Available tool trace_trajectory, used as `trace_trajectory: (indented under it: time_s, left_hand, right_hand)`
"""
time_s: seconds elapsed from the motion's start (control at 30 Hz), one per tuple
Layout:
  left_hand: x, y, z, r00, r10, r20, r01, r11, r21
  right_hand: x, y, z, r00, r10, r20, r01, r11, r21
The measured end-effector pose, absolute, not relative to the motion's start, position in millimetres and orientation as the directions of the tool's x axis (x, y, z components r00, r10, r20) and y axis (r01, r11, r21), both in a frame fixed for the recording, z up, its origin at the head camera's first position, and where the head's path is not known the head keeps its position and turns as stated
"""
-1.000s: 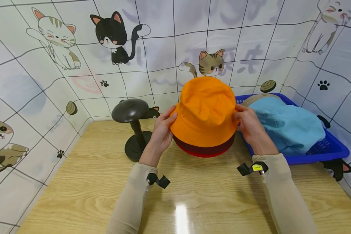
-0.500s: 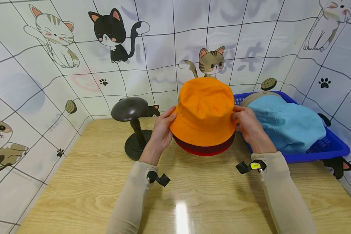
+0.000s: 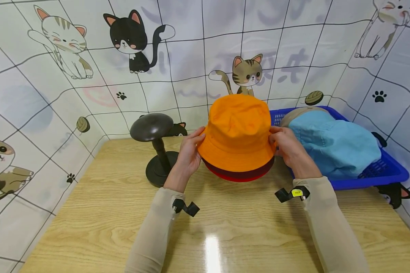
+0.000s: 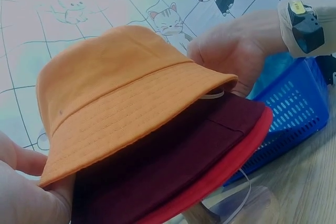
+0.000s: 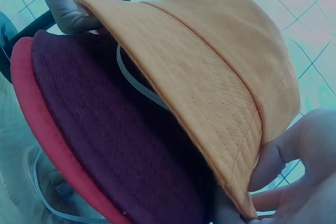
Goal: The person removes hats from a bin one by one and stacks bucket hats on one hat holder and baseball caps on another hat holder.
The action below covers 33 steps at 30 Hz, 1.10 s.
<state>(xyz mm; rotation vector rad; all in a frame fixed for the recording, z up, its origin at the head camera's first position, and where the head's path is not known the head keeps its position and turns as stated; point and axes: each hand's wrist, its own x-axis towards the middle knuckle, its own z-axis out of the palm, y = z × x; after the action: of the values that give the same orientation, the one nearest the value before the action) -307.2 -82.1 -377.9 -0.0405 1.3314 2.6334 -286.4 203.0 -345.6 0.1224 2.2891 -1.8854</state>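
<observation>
An orange bucket hat [image 3: 239, 131] is held upright in the middle of the head view. My left hand [image 3: 189, 153] grips its brim on the left, thumb on top. On the opposite side my right hand [image 3: 288, 148] pinches the brim between thumb and fingers. Directly under it lies a maroon brim [image 4: 157, 166], and a red brim [image 4: 220, 174] edges out below that. In the left wrist view a gap shows between the orange and maroon brims. A white elastic cord [image 5: 134, 80] hangs inside the orange hat. Whatever supports the lower brims is mostly hidden.
A dark hat stand [image 3: 153, 131] with a round base is left of my left hand. To the right, a blue plastic basket [image 3: 393, 176] holds a light blue hat [image 3: 338, 140] and a beige one [image 3: 302, 113]. A cat-print wall covering [image 3: 191, 57] rises behind the wooden table [image 3: 99, 212].
The orange hat has come down slightly over the maroon brim and its crown looks rounder. My right hand has shifted a little to the left with it; my left hand is nearly still.
</observation>
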Motion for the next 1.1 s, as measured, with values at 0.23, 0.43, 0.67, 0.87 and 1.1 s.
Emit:
trace_trajectory:
  time_s: [0.23,0.43,0.67,0.87,1.1]
  left_hand:
    - [-310,-81,-382,-0.983,0.134,-0.127,-0.181,-0.557,0.811]
    - [-311,-83,-387,-0.985,0.119,-0.124,-0.169,-0.527,0.833]
    - [-310,-86,-387,-0.986,0.089,-0.143,-0.167,-0.421,0.891]
    - [-310,-92,-384,-0.985,0.049,-0.166,-0.173,-0.311,0.935]
    - [-312,-98,-384,-0.982,0.062,-0.177,-0.187,-0.279,0.942]
  right_hand:
    - [-286,205,-347,-0.982,-0.073,-0.174,0.150,0.257,-0.955]
    - [-285,202,-348,-0.983,-0.077,-0.169,0.133,0.341,-0.930]
    - [-283,203,-346,-0.981,-0.102,-0.167,0.109,0.424,-0.899]
    - [-280,209,-338,-0.978,-0.109,-0.179,0.104,0.490,-0.865]
    - [-281,218,-337,-0.979,-0.121,-0.167,0.076,0.538,-0.839]
